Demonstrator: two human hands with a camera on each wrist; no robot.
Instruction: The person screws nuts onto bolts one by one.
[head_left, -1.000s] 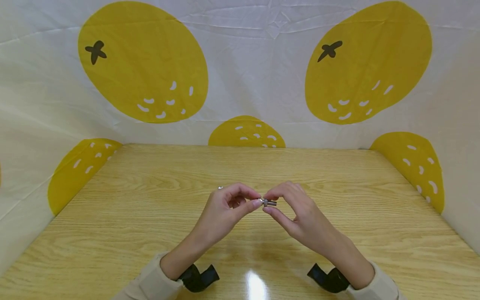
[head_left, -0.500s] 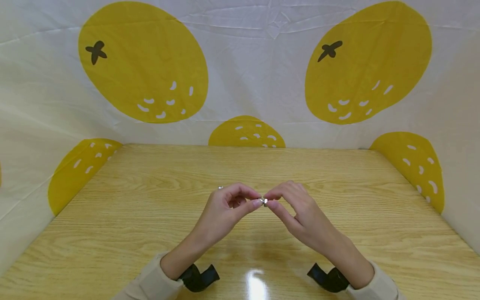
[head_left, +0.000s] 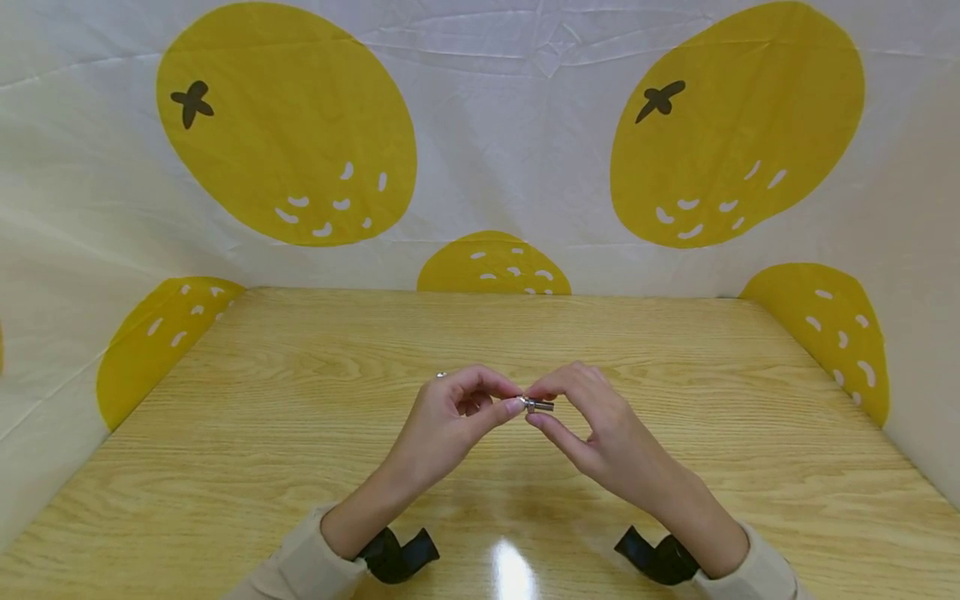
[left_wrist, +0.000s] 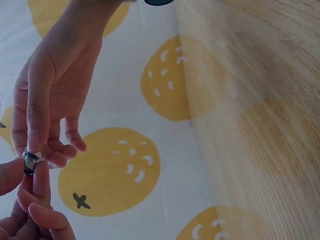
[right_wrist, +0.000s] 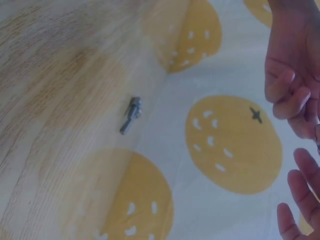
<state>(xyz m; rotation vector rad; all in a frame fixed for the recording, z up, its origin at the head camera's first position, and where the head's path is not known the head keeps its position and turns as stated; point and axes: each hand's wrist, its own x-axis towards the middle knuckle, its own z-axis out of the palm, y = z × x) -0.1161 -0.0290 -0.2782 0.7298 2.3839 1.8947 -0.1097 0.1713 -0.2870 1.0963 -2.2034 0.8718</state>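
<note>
In the head view my left hand [head_left: 446, 429] pinches one end of a small metal bolt [head_left: 545, 406] between thumb and index finger. A hex-shaped collar [head_left: 531, 406] sits on it, and its shank points right. My right hand [head_left: 603, 433] has thumb and index finger bent round the collar, tips at its edges. The left wrist view shows the bolt [left_wrist: 30, 162] between the left thumb and a finger, with a right-hand digit touching its top. In the right wrist view, the right hand [right_wrist: 307, 195] is partly cut off, its other fingers spread.
A second metal bolt [right_wrist: 131, 115] appears on the table in the right wrist view; I cannot find it in the head view. The wooden table [head_left: 337, 342] meets a white cloth [head_left: 513, 150] with yellow fruit prints behind and at both sides.
Half a second ago the right thumb sat higher and covered the shank; now it is lower and the shank shows again, as a second ago. The left hand stays still.
</note>
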